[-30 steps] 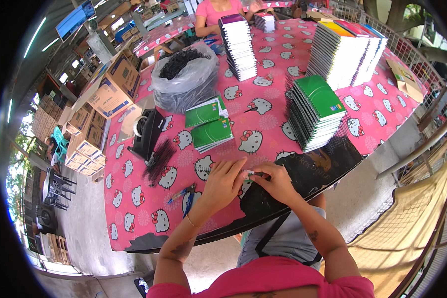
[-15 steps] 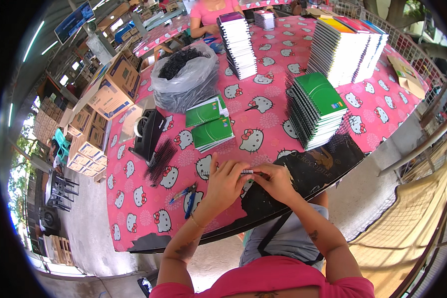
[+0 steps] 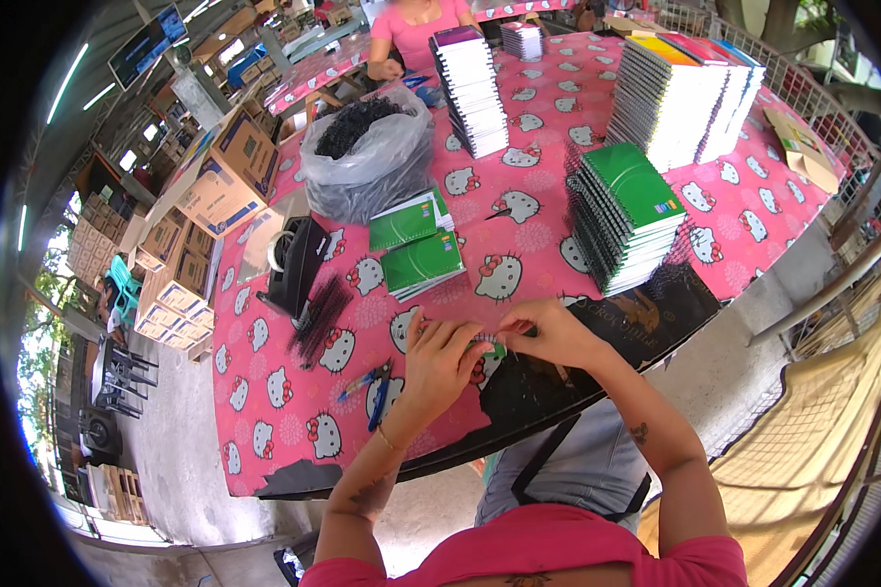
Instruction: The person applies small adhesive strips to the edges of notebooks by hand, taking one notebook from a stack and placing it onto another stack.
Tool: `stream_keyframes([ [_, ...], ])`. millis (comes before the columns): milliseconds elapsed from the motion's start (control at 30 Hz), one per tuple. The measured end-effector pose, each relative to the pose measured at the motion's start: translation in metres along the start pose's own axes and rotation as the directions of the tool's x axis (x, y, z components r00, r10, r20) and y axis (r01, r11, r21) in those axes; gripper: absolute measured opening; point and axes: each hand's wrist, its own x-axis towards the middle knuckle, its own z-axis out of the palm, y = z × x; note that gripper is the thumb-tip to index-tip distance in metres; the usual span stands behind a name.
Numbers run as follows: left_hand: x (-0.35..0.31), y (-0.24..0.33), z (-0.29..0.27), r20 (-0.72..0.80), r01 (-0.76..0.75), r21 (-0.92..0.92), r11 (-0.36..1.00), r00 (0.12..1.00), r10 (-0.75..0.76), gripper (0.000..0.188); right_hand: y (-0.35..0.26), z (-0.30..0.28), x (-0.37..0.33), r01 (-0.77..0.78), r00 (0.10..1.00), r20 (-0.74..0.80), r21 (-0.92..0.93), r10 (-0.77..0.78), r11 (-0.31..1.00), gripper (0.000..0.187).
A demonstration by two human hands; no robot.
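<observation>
Close to the table's front edge, my left hand [image 3: 439, 357] is closed, thumb and fingers around a small piece with a row of dark rings [image 3: 486, 338], like a strip of spiral binding. Most of that piece is hidden by my fingers. My right hand [image 3: 548, 331] is at its right end, thumb and forefinger pinched together; what they grip is too small to make out. Beyond my hands lie green notebooks [image 3: 421, 262] in two small piles. Blue-handled pliers [image 3: 378, 396] rest left of my left wrist.
A tall stack of green spiral notebooks [image 3: 626, 210] stands to the right, with taller stacks [image 3: 671, 108] behind. At the left are a plastic bag of black coils [image 3: 367, 161], a black tape dispenser [image 3: 299, 264] and loose black coils [image 3: 320, 318]. Across the table sits another person [image 3: 416, 39].
My right hand has risen a little and turned, its fingertips lifting at the ringed piece. My left hand has barely moved. The person across the table has shifted a hand to the left.
</observation>
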Motion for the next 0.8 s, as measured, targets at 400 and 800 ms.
stream_keyframes([
  [400, 0.037, 0.023, -0.023, -0.118, 0.039, -0.006, 0.999, 0.992, -0.04, 0.023, -0.052, 0.001, -0.015, 0.128, 0.8, -0.474, -0.465, -0.368, 0.876, 0.043],
  [800, 0.236, 0.087, -0.023, -0.42, -0.353, -0.429, 0.831, 0.893, 0.162, 0.045, -0.134, -0.156, 0.002, 0.178, 0.773, -0.633, 0.157, -0.039, 0.971, 0.047],
])
